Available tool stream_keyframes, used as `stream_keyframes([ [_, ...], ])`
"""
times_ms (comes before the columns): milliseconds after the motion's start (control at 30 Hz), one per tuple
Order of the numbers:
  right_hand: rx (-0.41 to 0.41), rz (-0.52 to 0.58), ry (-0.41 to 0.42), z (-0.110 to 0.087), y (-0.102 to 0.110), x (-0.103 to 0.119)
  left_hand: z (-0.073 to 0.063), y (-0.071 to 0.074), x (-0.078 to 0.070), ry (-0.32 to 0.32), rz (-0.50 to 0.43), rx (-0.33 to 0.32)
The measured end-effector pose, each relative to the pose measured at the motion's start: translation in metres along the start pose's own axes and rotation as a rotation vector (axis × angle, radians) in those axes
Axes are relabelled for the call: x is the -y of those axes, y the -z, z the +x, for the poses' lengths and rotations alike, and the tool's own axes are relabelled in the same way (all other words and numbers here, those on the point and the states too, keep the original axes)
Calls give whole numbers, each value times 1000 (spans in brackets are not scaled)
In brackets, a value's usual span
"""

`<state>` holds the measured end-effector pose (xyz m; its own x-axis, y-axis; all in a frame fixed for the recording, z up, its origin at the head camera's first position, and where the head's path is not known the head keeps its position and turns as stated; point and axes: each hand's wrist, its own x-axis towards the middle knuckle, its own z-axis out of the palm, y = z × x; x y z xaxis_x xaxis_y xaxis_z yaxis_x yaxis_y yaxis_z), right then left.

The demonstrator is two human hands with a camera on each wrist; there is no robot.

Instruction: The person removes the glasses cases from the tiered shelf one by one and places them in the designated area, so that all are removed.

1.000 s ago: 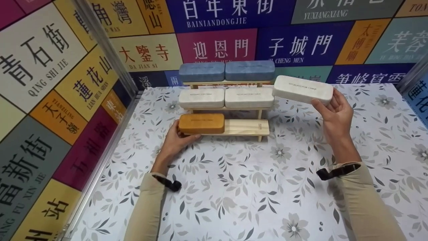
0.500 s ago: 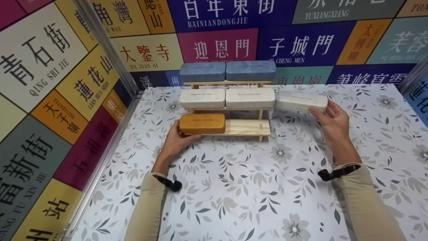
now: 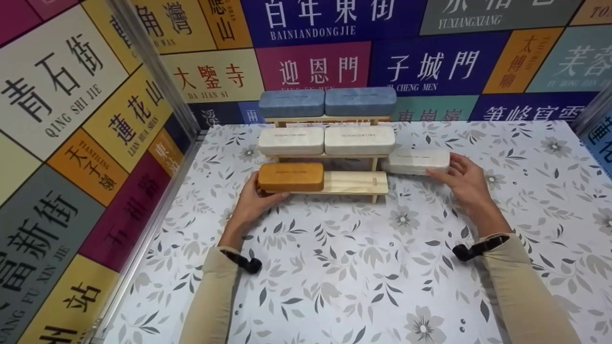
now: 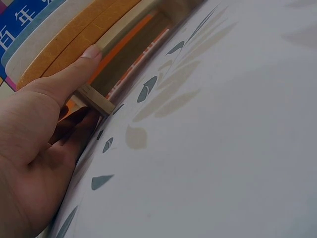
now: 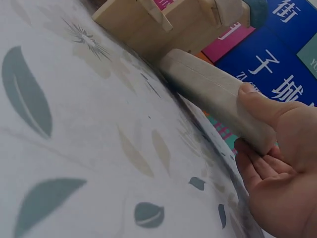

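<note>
Hand (R) [image 3: 467, 185] reaches fwd, fingers [image 5: 249, 166] pinching wht case [image 3: 416, 160].

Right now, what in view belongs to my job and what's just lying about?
Likely in the job:
white case in your right fingers
wooden stand gripped by your left fingers
orange case, two white cases, two blue cases on the stand

Just there:
flowered tablecloth
lettered wall
</note>
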<state>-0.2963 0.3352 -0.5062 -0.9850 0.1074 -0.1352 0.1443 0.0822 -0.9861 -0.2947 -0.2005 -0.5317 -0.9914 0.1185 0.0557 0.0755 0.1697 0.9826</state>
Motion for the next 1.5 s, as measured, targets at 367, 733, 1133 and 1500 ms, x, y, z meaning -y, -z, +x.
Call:
stream_keyframes([
  [367, 121, -399, 42, 12, 3, 2, -1, -1, -1, -5, -27, 15],
  [733, 153, -496, 88, 28, 8, 6, 0, 0, -1, -15, -13, 15],
  [1133, 171, -442, 34, 34, 5, 9, 0, 0, 0, -4, -7, -2],
  [1500, 180, -518, 131, 41, 6, 9, 0, 2, 2, -18, -14, 17],
])
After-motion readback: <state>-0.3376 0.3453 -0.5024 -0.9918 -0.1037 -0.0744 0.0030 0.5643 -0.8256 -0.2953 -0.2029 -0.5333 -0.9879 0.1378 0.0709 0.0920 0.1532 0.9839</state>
